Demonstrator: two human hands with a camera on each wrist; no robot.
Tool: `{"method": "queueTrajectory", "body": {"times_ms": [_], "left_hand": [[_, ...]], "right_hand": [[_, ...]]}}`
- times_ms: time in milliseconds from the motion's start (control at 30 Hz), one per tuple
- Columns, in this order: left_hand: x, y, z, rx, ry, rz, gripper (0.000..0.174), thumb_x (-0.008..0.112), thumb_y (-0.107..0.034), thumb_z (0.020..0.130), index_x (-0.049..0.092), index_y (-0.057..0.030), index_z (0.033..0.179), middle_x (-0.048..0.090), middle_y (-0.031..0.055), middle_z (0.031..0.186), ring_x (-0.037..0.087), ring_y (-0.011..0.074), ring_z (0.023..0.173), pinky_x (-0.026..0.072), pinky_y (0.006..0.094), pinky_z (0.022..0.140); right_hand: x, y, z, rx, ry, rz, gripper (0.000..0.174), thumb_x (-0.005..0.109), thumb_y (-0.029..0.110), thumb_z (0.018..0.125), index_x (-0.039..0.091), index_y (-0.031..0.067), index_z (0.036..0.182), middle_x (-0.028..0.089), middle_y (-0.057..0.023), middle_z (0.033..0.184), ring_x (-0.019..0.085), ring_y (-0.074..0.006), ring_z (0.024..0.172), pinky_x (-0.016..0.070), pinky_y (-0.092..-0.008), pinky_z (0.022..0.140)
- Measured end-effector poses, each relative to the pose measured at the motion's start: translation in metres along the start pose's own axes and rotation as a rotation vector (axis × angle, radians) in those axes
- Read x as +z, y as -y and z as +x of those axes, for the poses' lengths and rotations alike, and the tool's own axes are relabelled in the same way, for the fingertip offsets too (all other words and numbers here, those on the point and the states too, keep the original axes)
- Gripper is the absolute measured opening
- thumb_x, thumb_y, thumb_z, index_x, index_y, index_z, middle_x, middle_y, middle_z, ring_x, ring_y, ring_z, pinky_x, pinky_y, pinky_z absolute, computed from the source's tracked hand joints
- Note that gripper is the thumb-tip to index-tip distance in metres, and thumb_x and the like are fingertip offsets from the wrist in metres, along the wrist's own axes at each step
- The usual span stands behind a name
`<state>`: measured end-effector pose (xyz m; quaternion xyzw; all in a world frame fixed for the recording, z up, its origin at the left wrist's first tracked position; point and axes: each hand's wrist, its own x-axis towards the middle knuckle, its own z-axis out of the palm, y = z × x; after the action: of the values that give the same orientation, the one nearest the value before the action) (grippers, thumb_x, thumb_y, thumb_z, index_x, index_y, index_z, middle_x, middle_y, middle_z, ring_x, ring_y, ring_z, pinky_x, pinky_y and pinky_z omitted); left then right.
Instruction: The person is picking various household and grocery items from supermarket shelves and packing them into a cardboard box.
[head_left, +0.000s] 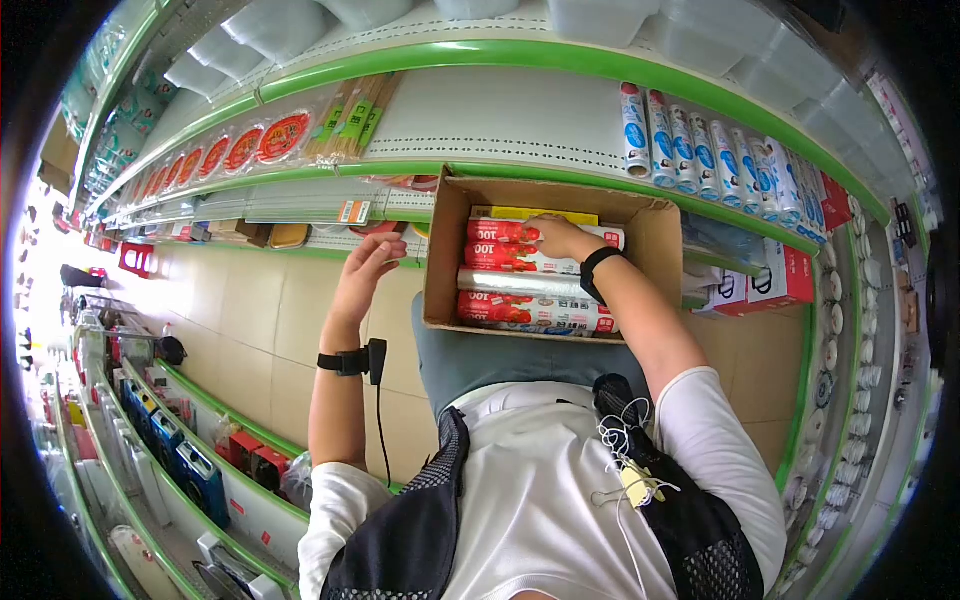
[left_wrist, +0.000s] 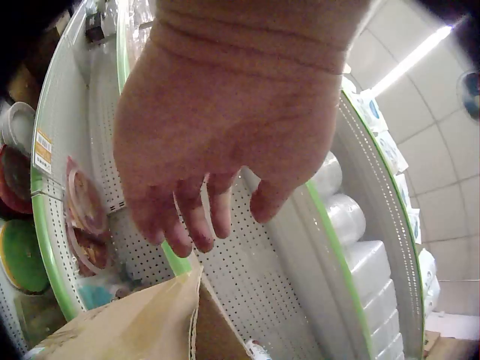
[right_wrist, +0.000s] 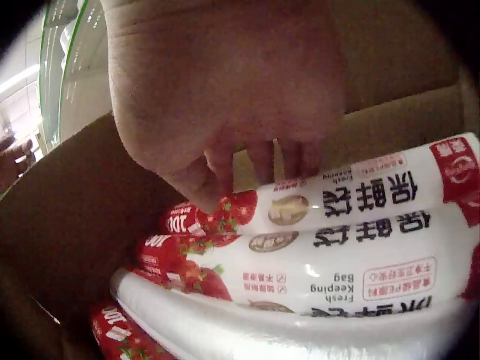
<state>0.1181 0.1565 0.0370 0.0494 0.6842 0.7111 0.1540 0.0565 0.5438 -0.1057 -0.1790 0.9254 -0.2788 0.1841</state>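
A brown cardboard box (head_left: 655,235) holds several rolls of fresh-keeping bags, white with red ends and tomato pictures. My right hand (head_left: 565,240) reaches into it and grips the farthest of these bag rolls (right_wrist: 375,184); its fingers curl over the far side and the thumb lies nearer the red end. Just nearer lies a second bag roll (right_wrist: 300,259), then a shiny clear-wrapped roll (right_wrist: 247,322). Left of the box, my left hand (head_left: 370,270) hangs in the air with relaxed, slightly bent fingers, holding nothing. In the left wrist view it is above the box's edge (left_wrist: 150,315).
A green-edged shelf (head_left: 500,120) runs behind the box, with wrapped rolls (head_left: 700,150) standing at its right and bundled sticks (head_left: 355,118) at its left. Lower shelves flank the tiled floor (head_left: 235,310). A yellow packet (head_left: 580,217) lies along the box's far wall.
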Motion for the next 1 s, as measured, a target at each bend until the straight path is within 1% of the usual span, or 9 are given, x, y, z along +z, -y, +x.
{"method": "queueTrajectory", "body": {"times_ms": [333,400,467,533,600,633,767,867,1000], "left_hand": [[-0.009,-0.013,0.06,0.209,-0.249,0.019,0.022,0.058,-0.012,0.099,0.062,-0.0021,0.118,0.065,0.0033,0.104,0.061,0.0107,0.094,0.0473,0.025,0.087],[-0.013,-0.016,0.088,0.234,-0.299,0.012,0.026,0.062,-0.013,0.096,0.062,-0.0005,0.118,0.065,0.0081,0.106,0.06,0.0161,0.096,0.0469,0.0283,0.089],[-0.025,-0.007,0.126,0.563,-0.444,0.54,0.034,0.066,-0.015,0.091,0.06,-0.0013,0.121,0.061,0.0154,0.116,0.056,0.0242,0.107,0.046,0.0339,0.093],[-0.023,-0.025,0.142,0.47,-0.472,0.577,0.047,0.07,-0.022,0.087,0.056,-0.0039,0.128,0.053,0.0211,0.13,0.048,0.0328,0.122,0.0435,0.0416,0.1],[-0.038,-0.028,0.172,0.541,-0.719,1.14,0.058,0.072,-0.029,0.085,0.051,-0.0063,0.134,0.046,0.0215,0.138,0.043,0.0379,0.13,0.0404,0.0454,0.106],[-0.046,-0.033,0.183,0.349,-0.705,1.152,0.075,0.074,-0.042,0.082,0.044,-0.01,0.143,0.041,0.0217,0.145,0.037,0.0403,0.137,0.0356,0.0486,0.111],[-0.087,-0.029,0.224,0.009,-0.756,1.291,0.099,0.073,-0.06,0.075,0.03,-0.0189,0.154,0.033,0.0205,0.153,0.031,0.0399,0.143,0.0317,0.0515,0.114],[-0.093,-0.04,0.226,-0.248,-0.576,1.375,0.094,0.07,-0.059,0.077,0.032,-0.0199,0.153,0.032,0.0194,0.154,0.03,0.04,0.143,0.0314,0.0525,0.113],[-0.101,-0.02,0.239,-0.192,-0.585,1.332,0.087,0.071,-0.053,0.075,0.037,-0.0201,0.148,0.035,0.0191,0.152,0.029,0.0401,0.143,0.0316,0.0582,0.111]], "right_hand": [[-0.015,0.032,-0.02,-0.053,-0.037,0.138,0.059,0.068,0.017,0.088,0.048,0.0009,0.14,0.053,-0.0243,0.139,0.052,-0.0376,0.128,0.0416,-0.0403,0.108],[-0.022,0.047,-0.033,-0.081,-0.079,0.144,0.058,0.068,0.017,0.088,0.049,0.0016,0.14,0.055,-0.0245,0.136,0.055,-0.0355,0.124,0.0443,-0.0396,0.105],[-0.036,0.069,-0.051,-0.058,-0.086,0.383,0.056,0.067,0.017,0.089,0.049,0.002,0.14,0.056,-0.0237,0.134,0.058,-0.0333,0.121,0.0465,-0.0389,0.102],[-0.05,0.091,-0.069,-0.114,-0.152,0.373,0.052,0.064,0.015,0.092,0.048,0.0023,0.14,0.057,-0.0205,0.134,0.057,-0.03,0.123,0.0454,-0.0381,0.103],[-0.068,0.109,-0.095,-0.096,-0.126,0.407,0.051,0.064,0.014,0.093,0.048,0.0028,0.14,0.057,-0.0186,0.135,0.055,-0.0288,0.127,0.0423,-0.0368,0.107],[-0.072,0.113,-0.102,-0.189,-0.176,0.349,0.05,0.064,0.014,0.094,0.047,0.0032,0.14,0.056,-0.0181,0.137,0.052,-0.0293,0.13,0.0398,-0.0362,0.109],[-0.086,0.119,-0.139,-0.147,-0.207,0.287,0.052,0.065,0.015,0.093,0.047,0.0035,0.14,0.055,-0.0177,0.138,0.053,-0.0298,0.129,0.04,-0.0371,0.109],[-0.1,0.131,-0.159,-0.157,-0.254,0.254,0.051,0.065,0.013,0.093,0.047,0.004,0.14,0.055,-0.0216,0.135,0.053,-0.0331,0.128,0.0433,-0.0394,0.106],[-0.1,0.121,-0.171,-0.052,-0.291,0.401,0.048,0.064,0.01,0.093,0.048,0.0014,0.138,0.056,-0.0185,0.135,0.054,-0.0294,0.126,0.0436,-0.0378,0.105]]}}
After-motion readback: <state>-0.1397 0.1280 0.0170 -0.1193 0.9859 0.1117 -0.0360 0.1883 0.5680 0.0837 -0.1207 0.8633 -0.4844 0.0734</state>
